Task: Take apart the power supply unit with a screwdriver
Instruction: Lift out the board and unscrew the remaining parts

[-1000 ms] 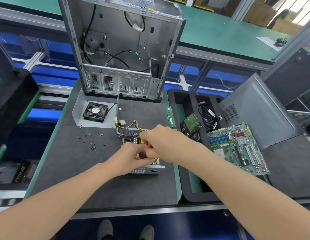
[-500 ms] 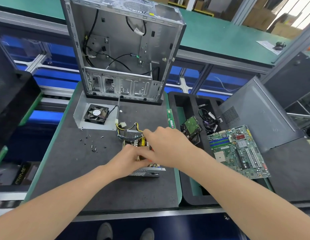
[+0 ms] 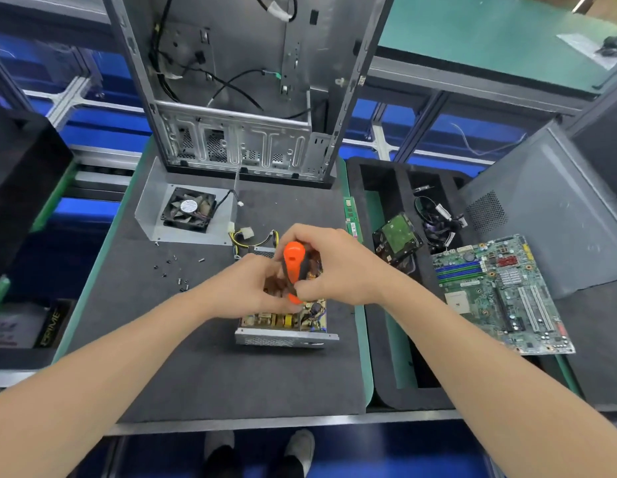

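Two hands over the power supply unit (image 3: 286, 336): fingers of my right hand (image 3: 334, 267) grasp the screwdriver (image 3: 294, 262), handle newly raised into view; whether my left hand (image 3: 245, 291) holds anything, I cannot tell.

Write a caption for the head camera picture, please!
The right hand grips an orange screwdriver over the opened power supply unit, left hand at the tool's lower end.

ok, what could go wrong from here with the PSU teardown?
1. The screwdriver tip is hidden among bare parts in the open power supply unit; a slip could gouge the board.
2. The left hand has fingers right beside the shaft; a slip could jab them.
3. Loose screws lie scattered on the mat and could get lost.
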`<state>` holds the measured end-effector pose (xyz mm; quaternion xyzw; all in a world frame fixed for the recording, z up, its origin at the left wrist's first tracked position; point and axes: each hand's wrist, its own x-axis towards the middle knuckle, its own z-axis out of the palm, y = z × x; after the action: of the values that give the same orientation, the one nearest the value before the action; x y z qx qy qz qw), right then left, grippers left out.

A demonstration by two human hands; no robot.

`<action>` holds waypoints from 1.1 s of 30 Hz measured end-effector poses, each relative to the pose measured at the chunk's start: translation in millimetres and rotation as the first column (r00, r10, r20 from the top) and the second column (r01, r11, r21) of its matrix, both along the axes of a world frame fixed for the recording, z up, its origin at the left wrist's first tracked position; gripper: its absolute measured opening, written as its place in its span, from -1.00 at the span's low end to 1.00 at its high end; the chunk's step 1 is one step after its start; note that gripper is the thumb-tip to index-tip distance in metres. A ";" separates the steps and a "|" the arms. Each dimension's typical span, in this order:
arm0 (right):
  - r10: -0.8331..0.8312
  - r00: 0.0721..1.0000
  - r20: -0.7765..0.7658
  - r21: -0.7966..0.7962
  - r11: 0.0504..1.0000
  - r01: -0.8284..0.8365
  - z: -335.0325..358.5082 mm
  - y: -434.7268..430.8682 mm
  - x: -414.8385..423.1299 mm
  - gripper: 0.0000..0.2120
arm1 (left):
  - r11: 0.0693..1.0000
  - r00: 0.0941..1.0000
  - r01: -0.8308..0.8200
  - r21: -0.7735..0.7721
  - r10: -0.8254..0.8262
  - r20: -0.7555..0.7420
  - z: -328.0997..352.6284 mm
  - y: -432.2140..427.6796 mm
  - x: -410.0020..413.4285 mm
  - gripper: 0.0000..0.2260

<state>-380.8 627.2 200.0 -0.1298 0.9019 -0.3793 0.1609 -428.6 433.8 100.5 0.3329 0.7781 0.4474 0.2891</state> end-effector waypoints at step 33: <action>-0.005 0.997 -0.083 -0.045 0.999 0.001 -38.8 12.4 -25.4 -0.80 | 0.988 0.984 -0.109 0.108 0.122 -0.126 -1.8 3.0 1.6 -0.83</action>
<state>-406.3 639.6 161.2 -0.1476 0.8992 -0.3941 0.1198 -427.1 436.8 98.7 0.3304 0.7901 0.4788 0.1931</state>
